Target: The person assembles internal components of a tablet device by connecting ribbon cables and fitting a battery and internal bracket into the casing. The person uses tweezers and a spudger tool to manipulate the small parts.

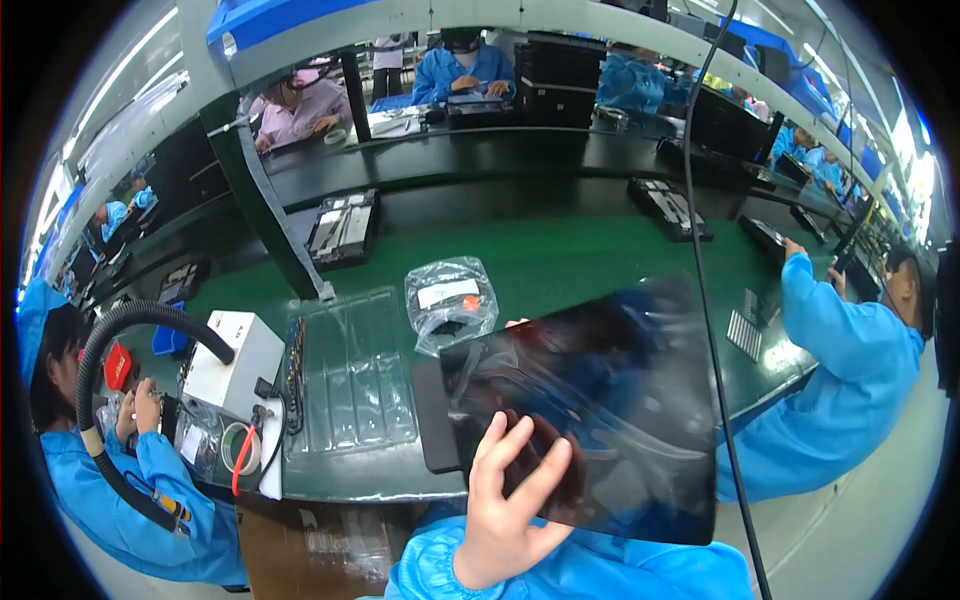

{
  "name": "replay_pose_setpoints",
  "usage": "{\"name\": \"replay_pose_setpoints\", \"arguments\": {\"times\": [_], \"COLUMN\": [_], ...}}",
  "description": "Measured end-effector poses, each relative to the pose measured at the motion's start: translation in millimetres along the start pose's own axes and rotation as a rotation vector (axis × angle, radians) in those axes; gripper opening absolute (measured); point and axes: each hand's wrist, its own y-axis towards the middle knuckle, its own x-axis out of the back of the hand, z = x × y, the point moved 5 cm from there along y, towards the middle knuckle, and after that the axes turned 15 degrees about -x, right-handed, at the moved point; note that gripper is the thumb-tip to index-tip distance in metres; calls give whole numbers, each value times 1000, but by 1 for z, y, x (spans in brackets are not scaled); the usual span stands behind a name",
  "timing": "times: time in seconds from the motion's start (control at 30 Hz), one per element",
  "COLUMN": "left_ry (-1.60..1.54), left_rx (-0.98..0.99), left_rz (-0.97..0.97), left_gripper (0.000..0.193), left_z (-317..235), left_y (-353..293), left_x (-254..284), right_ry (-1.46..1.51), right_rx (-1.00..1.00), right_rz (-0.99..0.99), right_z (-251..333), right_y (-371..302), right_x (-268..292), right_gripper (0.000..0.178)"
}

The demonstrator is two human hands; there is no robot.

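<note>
A dark, glossy flat screen panel (620,400) is tilted over the near edge of the bench, with creased clear film and reflections on its face. My left hand (510,500) lies against the panel's lower left part, fingers spread. Only a fingertip or two of my right hand (516,323) shows at the panel's upper edge; the rest is hidden behind it. From under the panel's left side sticks out a flat black piece (435,415). Just beyond the panel sits a clear plastic bag (450,300) with a white label and an orange sticker.
Left of the panel lies a clear plastic tray (355,370), beside a white box (235,365) with a black hose (150,310) and a tape roll (240,448). A black cable (695,220) hangs at right. Co-workers sit on both sides. Open device units (345,228) line the far side.
</note>
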Motion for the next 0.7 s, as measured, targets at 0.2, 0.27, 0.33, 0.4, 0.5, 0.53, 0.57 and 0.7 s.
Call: {"name": "replay_pose_setpoints", "arguments": {"times": [0.2, 0.27, 0.33, 0.4, 0.5, 0.53, 0.57, 0.7], "left_ry": [420, 463, 516, 534, 574, 592, 588, 608], "left_rx": [-106, -99, -83, -89, -110, -125, -126, -122], "left_rz": [200, 241, 268, 270, 268, 264, 264, 254], "left_gripper": [55, 53, 48, 45, 40, 37, 37, 34], "left_z": [-27, -28, -29, -31, -34, -35, -35, -37], "left_y": [-11, -13, -16, -18, -21, -20, -20, -18], "left_x": [-7, -8, -10, -11, -14, -15, -16, -17], "right_ry": [134, 176, 215, 247, 294, 309, 323, 395], "right_rx": [-141, -183, -221, -252, -293, -305, -317, -371], "right_rz": [-36, -47, -58, -75, -99, -109, -119, -145], "right_z": [-17, -21, -24, -25, -25, -24, -23, -23], "right_y": [-23, -31, -36, -39, -42, -41, -40, -41], "right_x": [-10, -14, -16, -16, -14, -13, -11, -13], "right_gripper": [43, 43, 43, 43, 43, 43, 43, 43]}}
